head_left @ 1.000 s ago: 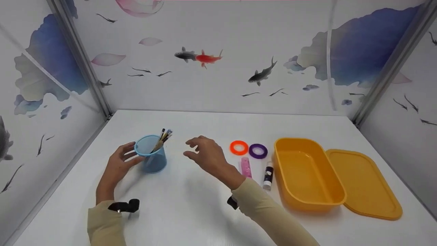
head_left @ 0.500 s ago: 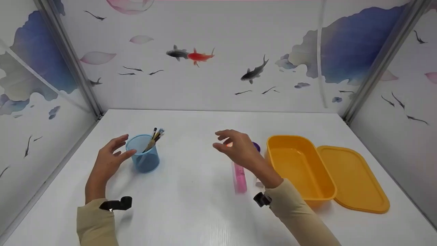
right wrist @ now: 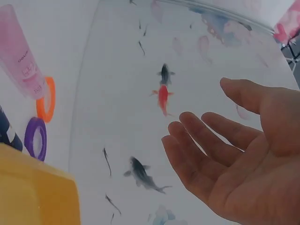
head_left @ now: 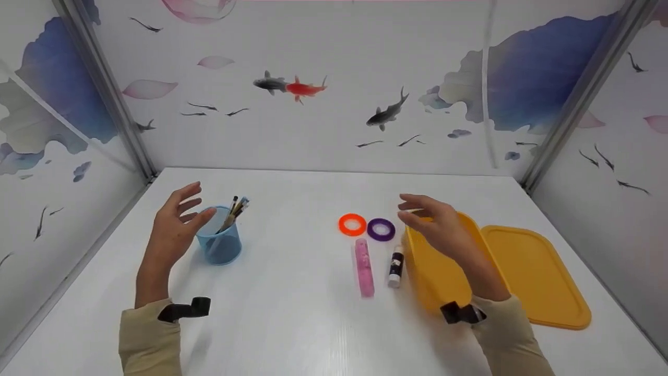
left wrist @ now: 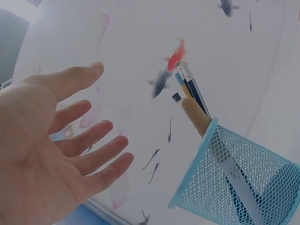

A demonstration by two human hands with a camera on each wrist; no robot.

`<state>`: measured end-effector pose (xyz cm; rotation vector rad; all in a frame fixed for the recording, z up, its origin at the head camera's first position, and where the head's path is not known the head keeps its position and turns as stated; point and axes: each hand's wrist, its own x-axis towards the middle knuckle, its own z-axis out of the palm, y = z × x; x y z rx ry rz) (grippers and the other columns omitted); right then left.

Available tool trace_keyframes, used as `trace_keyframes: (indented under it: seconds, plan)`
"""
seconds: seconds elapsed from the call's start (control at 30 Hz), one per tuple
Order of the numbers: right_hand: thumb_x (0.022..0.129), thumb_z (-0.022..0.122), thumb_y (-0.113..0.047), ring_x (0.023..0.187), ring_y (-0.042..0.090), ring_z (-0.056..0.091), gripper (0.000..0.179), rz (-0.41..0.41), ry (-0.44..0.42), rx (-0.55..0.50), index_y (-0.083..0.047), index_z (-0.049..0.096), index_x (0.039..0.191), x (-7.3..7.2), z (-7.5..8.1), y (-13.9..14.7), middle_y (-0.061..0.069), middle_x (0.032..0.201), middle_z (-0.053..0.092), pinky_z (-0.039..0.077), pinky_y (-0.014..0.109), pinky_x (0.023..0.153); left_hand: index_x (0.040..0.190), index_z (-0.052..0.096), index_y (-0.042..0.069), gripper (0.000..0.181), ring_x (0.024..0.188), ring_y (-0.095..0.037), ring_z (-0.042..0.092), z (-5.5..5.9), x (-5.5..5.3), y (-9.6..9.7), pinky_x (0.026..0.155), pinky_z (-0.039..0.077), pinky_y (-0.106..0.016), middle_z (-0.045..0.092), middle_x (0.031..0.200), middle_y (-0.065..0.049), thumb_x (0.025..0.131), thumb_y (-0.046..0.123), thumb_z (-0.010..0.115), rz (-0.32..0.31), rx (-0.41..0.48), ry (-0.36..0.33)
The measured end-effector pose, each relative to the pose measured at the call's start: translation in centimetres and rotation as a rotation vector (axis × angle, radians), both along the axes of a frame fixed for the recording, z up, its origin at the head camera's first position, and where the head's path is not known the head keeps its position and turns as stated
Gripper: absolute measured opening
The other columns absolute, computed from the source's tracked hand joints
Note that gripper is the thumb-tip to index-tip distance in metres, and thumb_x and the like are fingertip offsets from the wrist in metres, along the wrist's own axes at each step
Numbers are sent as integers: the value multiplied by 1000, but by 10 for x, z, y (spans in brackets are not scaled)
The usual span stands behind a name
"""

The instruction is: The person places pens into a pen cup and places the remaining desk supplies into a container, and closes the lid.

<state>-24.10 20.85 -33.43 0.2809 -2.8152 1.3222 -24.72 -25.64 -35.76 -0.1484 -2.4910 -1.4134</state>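
A light blue mesh pen cup (head_left: 222,248) stands upright at the left of the table, with several pens and brushes (left wrist: 197,112) leaning in it. My left hand (head_left: 175,227) hovers beside the cup, its thumb overlapping the rim in the head view; the left wrist view shows the palm bare and the fingers apart from the cup. Over the yellow plastic box (head_left: 425,282) my right hand (head_left: 436,224) is raised, fingers relaxed and holding nothing. Its palm (right wrist: 253,183) is turned up in the right wrist view. The box's inside is partly hidden behind that hand and forearm.
Left of the box lie an orange tape roll (head_left: 352,224), a purple tape roll (head_left: 381,230), a pink tube (head_left: 364,269) and a glue stick (head_left: 395,267). The yellow lid (head_left: 543,277) lies right of the box. Printed walls (head_left: 313,136) enclose the table's back and sides.
My right hand has moved right, from near the cup to over the yellow box. The left hand has come off the cup and risen slightly. The cup has stayed upright on the table.
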Motion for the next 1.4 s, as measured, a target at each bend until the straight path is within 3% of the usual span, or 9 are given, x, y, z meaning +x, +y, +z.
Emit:
trace_keyframes:
  seconds: [0.17,0.33,0.57,0.8,0.9,1.03,1.1,1.27,1.4]
  plan:
    - [101,54,-44,125,29,62,57,-35,21,-29,-17,44,151,6,2,30,11,144,58,51,41,107,157,31,13,72,142,-34,47,10,5,11,115,43,-52,42,157,-15,97,37,65,22,17,39]
    - [100,51,-52,128,29,59,64,-93,14,-52,-19,40,154,11,2,56,11,149,54,49,35,108,156,33,16,68,138,-31,52,18,10,30,112,46,-51,45,154,-12,98,32,65,-24,30,60]
    - [99,49,-58,130,29,53,69,-167,15,-70,-21,35,156,18,-3,86,11,153,48,47,6,94,155,35,14,67,139,-33,50,16,10,63,111,47,-51,42,155,-14,97,25,67,-57,46,63]
    - [102,46,-53,122,17,51,67,-213,11,-34,-18,32,158,16,-18,124,16,155,44,42,-1,85,154,37,12,68,134,-36,55,-3,2,98,107,51,-52,47,150,-18,95,23,69,-77,27,35]
    - [101,46,-54,127,23,51,70,-200,-41,-54,-19,28,159,14,-25,142,17,158,39,44,0,85,153,39,11,67,130,-38,58,-15,-1,115,100,55,-52,50,148,-19,95,24,70,-85,12,21]
    - [99,47,-59,139,37,41,75,-177,-173,-141,-25,21,161,10,-35,163,14,166,26,49,5,87,152,40,12,67,126,-37,61,-31,-4,133,94,59,-49,54,145,-19,94,25,70,-91,-13,-17]
    - [98,48,-61,137,32,43,76,-175,-234,-175,-29,19,161,8,-40,173,13,167,21,51,8,87,152,40,13,67,124,-36,63,-38,-6,140,94,59,-48,55,144,-18,94,25,71,-100,-17,-45]
    - [98,50,-59,117,2,55,78,-153,-302,-177,-30,16,161,5,-54,188,12,169,16,52,15,96,151,40,15,66,119,-33,66,-48,-10,156,90,61,-43,57,141,-16,94,23,71,-120,10,-128]
    - [99,50,-57,115,-3,56,76,-119,-310,-167,-26,19,161,3,-66,192,14,168,18,54,27,101,152,39,15,66,114,-30,68,-55,-16,168,81,64,-38,58,139,-16,94,22,71,-144,75,-210]
